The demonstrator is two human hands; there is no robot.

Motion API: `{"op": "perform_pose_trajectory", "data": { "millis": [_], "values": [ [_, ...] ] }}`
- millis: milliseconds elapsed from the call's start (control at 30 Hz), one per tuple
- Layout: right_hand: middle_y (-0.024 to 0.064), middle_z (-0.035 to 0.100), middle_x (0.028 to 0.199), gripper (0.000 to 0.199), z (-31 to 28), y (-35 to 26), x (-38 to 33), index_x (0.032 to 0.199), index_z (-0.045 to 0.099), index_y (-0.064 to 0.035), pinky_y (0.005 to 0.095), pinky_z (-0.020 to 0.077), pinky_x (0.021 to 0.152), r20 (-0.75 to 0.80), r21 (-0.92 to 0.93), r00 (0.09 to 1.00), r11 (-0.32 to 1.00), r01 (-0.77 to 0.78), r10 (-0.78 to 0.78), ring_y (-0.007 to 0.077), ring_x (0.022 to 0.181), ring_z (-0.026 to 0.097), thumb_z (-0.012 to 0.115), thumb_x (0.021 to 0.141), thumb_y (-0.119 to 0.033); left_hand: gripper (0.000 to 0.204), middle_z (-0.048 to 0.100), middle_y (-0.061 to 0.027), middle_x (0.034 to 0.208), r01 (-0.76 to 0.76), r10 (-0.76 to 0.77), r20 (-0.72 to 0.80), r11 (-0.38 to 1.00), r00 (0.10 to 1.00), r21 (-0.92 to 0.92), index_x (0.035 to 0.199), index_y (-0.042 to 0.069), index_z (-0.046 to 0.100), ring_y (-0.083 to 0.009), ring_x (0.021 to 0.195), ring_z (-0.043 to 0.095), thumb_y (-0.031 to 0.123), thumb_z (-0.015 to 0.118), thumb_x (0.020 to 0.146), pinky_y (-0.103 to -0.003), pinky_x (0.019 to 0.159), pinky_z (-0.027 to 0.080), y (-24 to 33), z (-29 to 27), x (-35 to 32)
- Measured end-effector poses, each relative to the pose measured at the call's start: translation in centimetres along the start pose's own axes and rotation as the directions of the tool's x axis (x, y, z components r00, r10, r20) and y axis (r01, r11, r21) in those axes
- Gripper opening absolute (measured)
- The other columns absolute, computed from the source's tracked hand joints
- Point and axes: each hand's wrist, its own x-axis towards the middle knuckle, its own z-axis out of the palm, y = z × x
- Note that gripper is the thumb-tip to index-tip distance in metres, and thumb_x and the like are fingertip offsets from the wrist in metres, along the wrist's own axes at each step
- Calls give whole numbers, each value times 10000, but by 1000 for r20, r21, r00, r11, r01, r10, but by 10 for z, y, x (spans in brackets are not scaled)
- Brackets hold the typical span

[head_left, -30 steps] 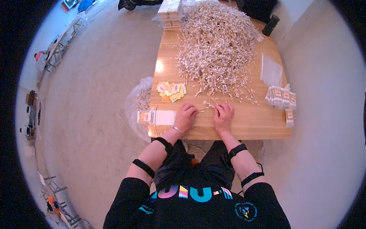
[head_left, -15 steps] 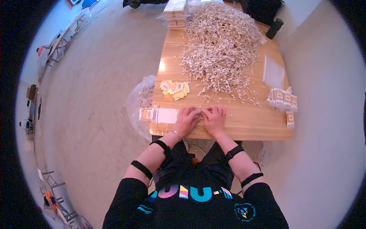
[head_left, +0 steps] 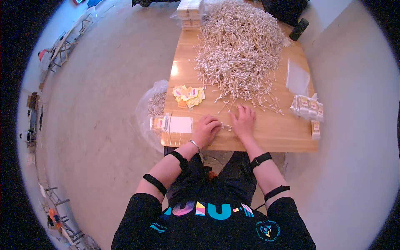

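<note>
My left hand is closed around a small bunch of cotton swabs, whose white tips stick out toward the right. My right hand rests low over the wooden table just beyond those tips, fingers stretched forward and the thumb apart. Whatever lies beneath its palm is hidden. Loose swabs lie just ahead of it, at the near edge of a large heap of cotton swabs. Left of my left hand are a white card or pad and a clear packet of swabs with a printed label.
Yellow printed cards are piled on the table's left side. Clear plastic bags and filled swab packets sit at the right edge. Stacked packs stand at the far left; a bag of swabs hangs beside the table.
My right hand has come away from my left and moved forward and to the right. Swab tips now show beside my left hand, which has stayed nearly in place.
</note>
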Motion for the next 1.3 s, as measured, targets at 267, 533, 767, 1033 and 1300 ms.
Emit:
{"op": "perform_pose_trajectory", "data": {
  "millis": [267, 533, 767, 1033, 1300],
  "values": [
    [31, 555, 931, 112, 8, -9, -5, 844, 667, -162, 403, 392, 808, 214, 82, 973, 994, 74, -90, 258, 933, 498, 628, 742, -188, 390, 542, -115, 1083, -33, 30, 39, 997, 999, 74, 1049, 74, 565, -319, 1051, 481, 157, 701, 694, -424, 940, 376, 3, -10, -2],
    [50, 557, 964, 137, -12, 4, -21, 860, 653, -141, 407, 381, 825, 187, 193, 979, 980, 39, -75, 268, 963, 499, 628, 725, -145, 540, 499, -120, 1193, 74, -73, -10, 987, 997, 143, 1163, 61, 499, -316, 1154, 431, 230, 708, 695, -416, 1032, 302, 6, -5, -1],
    [96, 520, 1029, 252, -20, 21, -34, 980, 596, -61, 434, 340, 907, -98, -54, 984, 986, -155, 149, 297, 1015, 461, 565, 730, -77, 441, 546, -70, 1150, -17, 5, 85, 991, 996, 131, 1135, 79, 533, -245, 1163, 444, 221, 668, 739, -414, 1052, 284, 1, -5, 1],
    [121, 548, 968, 257, -8, 35, -16, 963, 607, -42, 388, 392, 871, 76, 116, 985, 979, -166, 158, 296, 966, 494, 497, 736, 7, 273, 581, -72, 1042, -15, 12, 38, 996, 999, 84, 994, 78, 598, -271, 1040, 506, 158, 665, 741, -406, 978, 359, 1, -4, 0],
    [113, 572, 967, 212, 8, 29, 5, 934, 638, -64, 379, 423, 835, 133, 190, 954, 952, 240, -267, 289, 952, 522, 545, 745, -48, 218, 589, -66, 980, -47, 48, -12, 996, 999, 72, 931, 77, 612, -269, 972, 522, 147, 669, 732, -393, 911, 400, 5, -4, 4]
  ]
}}
